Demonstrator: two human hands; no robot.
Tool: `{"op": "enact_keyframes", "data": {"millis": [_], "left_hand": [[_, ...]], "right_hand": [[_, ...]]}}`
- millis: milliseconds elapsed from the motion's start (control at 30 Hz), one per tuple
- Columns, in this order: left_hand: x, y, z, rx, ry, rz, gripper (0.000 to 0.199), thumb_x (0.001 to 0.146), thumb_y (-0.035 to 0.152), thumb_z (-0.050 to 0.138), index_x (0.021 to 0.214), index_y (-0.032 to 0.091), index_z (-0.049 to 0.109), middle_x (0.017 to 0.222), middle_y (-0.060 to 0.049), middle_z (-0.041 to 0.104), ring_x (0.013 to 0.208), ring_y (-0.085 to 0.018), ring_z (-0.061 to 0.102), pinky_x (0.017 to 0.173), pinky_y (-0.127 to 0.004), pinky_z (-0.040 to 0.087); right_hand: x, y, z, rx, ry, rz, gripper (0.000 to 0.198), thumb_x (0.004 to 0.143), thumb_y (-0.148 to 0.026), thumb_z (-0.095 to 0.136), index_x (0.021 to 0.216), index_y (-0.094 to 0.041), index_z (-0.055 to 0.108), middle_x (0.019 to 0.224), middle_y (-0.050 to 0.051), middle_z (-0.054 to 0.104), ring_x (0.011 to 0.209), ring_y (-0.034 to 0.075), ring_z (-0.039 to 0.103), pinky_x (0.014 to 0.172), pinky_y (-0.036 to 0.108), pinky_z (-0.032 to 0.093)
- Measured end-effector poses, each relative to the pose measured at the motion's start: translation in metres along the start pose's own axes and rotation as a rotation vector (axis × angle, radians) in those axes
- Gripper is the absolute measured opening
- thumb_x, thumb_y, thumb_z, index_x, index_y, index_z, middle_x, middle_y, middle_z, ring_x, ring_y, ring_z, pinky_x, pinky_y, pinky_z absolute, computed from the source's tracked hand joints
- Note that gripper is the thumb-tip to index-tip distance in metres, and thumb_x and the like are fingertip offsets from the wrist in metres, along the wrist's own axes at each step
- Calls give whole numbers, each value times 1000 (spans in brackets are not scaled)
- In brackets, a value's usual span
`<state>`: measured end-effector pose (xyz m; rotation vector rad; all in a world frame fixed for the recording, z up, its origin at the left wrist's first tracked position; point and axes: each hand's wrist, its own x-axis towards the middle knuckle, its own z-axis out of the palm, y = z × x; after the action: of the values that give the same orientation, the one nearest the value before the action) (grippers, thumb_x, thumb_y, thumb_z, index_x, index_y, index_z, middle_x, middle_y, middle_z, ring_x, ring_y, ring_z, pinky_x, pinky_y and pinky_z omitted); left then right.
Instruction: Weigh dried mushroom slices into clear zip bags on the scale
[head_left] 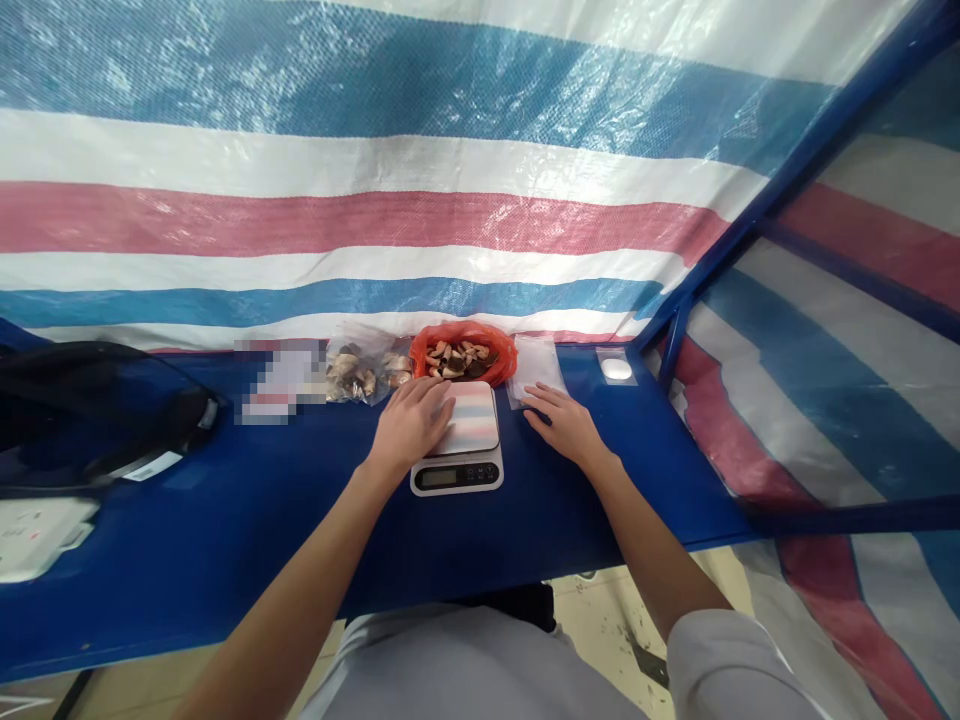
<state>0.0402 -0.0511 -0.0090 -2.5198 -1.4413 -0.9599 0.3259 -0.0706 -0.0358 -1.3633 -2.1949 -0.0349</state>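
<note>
My left hand (pixel 411 424) lies with its fingers stretched out over the left side of a white digital kitchen scale (pixel 474 425). No item sits on the part of the scale's plate that shows. My right hand (pixel 564 422) rests flat, fingers apart, its fingertips at the lower edge of a stack of clear plastic bags (pixel 537 362). Behind the scale stands an open red plastic bag (pixel 511 352) full of brown and pale pieces that look like dried mushroom (pixel 465 358). To its left is a clear bag of similar pieces (pixel 351 374).
On the right, a small clear bag holds a white round thing (pixel 617 369). Black straps or a bag (pixel 150 400) and a white box (pixel 45 538) lie at the left of the blue table (pixel 300 520). A striped tarp (pixel 375 220) walls the back; a blue frame post (pixel 720 250) stands right.
</note>
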Motion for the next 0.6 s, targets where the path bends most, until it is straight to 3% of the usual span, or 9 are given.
{"op": "enact_keyframes", "data": {"millis": [133, 300, 600], "left_hand": [[-24, -25, -11, 17, 35, -67, 36, 101, 38, 46, 117, 17, 70, 120, -11, 73, 116, -27, 65, 105, -42, 51], [-51, -47, -9, 25, -50, -82, 42, 100, 38, 42, 122, 14, 69, 126, -15, 70, 120, -29, 64, 108, -46, 49], [-63, -45, -5, 163, -269, -154, 52, 99, 39, 38, 138, 14, 61, 151, -15, 52, 143, -32, 45, 120, -52, 33]], "right_hand": [[-10, -14, 7, -55, -53, 34, 29, 98, -28, 52, 118, -24, 73, 136, 5, 66, 132, 27, 59, 107, 42, 53], [-16, -25, 14, -99, -123, 66, 34, 100, -28, 49, 126, -22, 70, 143, 8, 60, 136, 30, 55, 114, 48, 46], [-19, -26, 18, -88, -201, 69, 41, 102, -36, 47, 136, -20, 64, 151, 8, 53, 144, 30, 44, 121, 49, 36]]}}
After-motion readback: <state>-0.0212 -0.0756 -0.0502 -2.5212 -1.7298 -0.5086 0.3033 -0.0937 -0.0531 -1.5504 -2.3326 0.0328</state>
